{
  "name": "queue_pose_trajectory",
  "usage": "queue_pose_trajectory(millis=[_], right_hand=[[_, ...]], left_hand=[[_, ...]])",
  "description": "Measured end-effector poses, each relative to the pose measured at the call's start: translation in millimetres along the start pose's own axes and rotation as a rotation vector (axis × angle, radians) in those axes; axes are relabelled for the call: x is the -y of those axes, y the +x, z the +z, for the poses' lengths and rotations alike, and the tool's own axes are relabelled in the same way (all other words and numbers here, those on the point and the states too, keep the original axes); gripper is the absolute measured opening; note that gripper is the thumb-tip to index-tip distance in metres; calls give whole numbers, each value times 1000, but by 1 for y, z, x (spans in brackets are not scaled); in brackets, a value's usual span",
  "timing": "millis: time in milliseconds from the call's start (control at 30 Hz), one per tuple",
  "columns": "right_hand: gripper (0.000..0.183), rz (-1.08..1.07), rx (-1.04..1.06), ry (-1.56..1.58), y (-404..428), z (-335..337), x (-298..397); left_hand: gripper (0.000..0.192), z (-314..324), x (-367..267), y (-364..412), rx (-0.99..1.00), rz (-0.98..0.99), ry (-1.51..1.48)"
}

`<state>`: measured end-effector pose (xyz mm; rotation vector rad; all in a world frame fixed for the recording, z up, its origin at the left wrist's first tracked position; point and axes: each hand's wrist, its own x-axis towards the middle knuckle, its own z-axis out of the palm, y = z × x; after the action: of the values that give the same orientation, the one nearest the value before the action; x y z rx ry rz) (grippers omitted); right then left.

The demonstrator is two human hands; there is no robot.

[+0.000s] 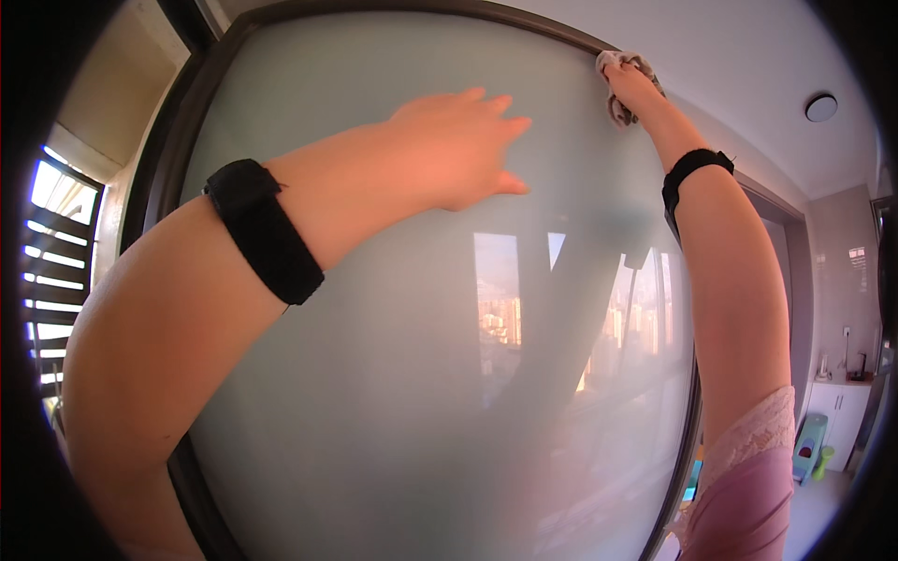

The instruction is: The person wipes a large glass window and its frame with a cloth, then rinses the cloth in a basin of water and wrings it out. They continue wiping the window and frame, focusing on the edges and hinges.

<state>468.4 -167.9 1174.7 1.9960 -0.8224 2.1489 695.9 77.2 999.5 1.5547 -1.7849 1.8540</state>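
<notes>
A large frosted glass panel (365, 393) in a dark brown frame (421, 7) stands upright before me. My right hand (633, 88) is raised to the frame's top right corner, its fingers closed on a crumpled greyish cloth (621, 112). The cloth lies against the corner where glass and frame meet. In front of the upper middle of the glass is my left hand (463, 147), fingers spread and nothing in it. Whether its palm touches the glass cannot be told. Each arm wears a black strap.
Left of the panel are dark slats (59, 280) with daylight behind. At right, beyond a doorway frame (786, 203), stand a white cabinet (835, 414), a green step stool (809, 449) and a round ceiling light (821, 107). Windows and tall buildings reflect in the glass.
</notes>
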Motion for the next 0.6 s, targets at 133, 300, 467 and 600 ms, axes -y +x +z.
queue_pose_trajectory(millis=[133, 300, 467, 600], right_hand=[[67, -135, -87, -123, -20, 8, 14], [66, -281, -175, -226, -40, 25, 46], [73, -513, -96, -243, -51, 37, 82], [74, -580, -54, -277, -69, 31, 102]], left_hand=[[67, 1, -3, 5, -21, 9, -37], [69, 4, -13, 5, -83, 48, -72], [66, -9, -16, -9, -89, 2, -52], [60, -34, -18, -15, 35, -139, 74]])
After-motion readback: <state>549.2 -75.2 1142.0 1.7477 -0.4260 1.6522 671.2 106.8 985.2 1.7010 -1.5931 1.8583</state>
